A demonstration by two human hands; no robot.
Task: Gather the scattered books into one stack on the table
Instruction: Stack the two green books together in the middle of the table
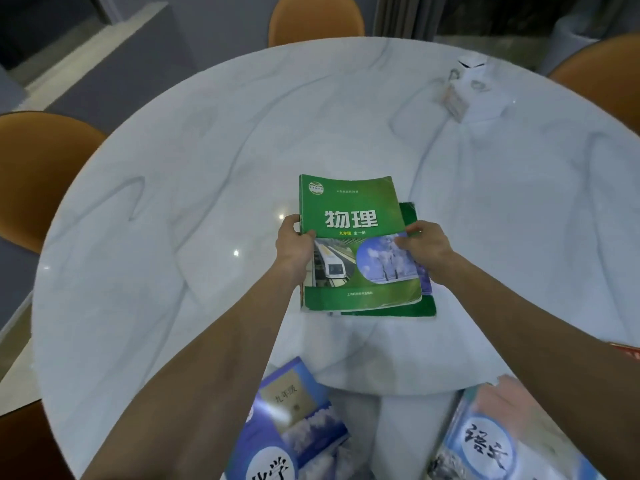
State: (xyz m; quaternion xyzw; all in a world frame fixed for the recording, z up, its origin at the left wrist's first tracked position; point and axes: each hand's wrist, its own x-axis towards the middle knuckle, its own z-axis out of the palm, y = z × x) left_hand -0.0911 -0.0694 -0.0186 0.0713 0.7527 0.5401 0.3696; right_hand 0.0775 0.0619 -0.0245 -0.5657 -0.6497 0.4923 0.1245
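A green physics book [349, 209] lies on top of a small stack at the middle of the round marble table [173, 209]. Under it show the edges of a darker green book [415, 306] and a blue one [425, 280]. My left hand [294, 242] grips the green book's left edge. My right hand [427, 249] holds its right edge, thumb on the cover. Blue books [294, 420] lie near the front edge on the left. Another blue and white book [491, 441] lies at the front right.
A white tissue box [474, 91] stands at the far right of the table. A red item [627, 351] peeks in at the right edge. Orange chairs stand at the far side [315, 19], the left [38, 168] and the far right [602, 67].
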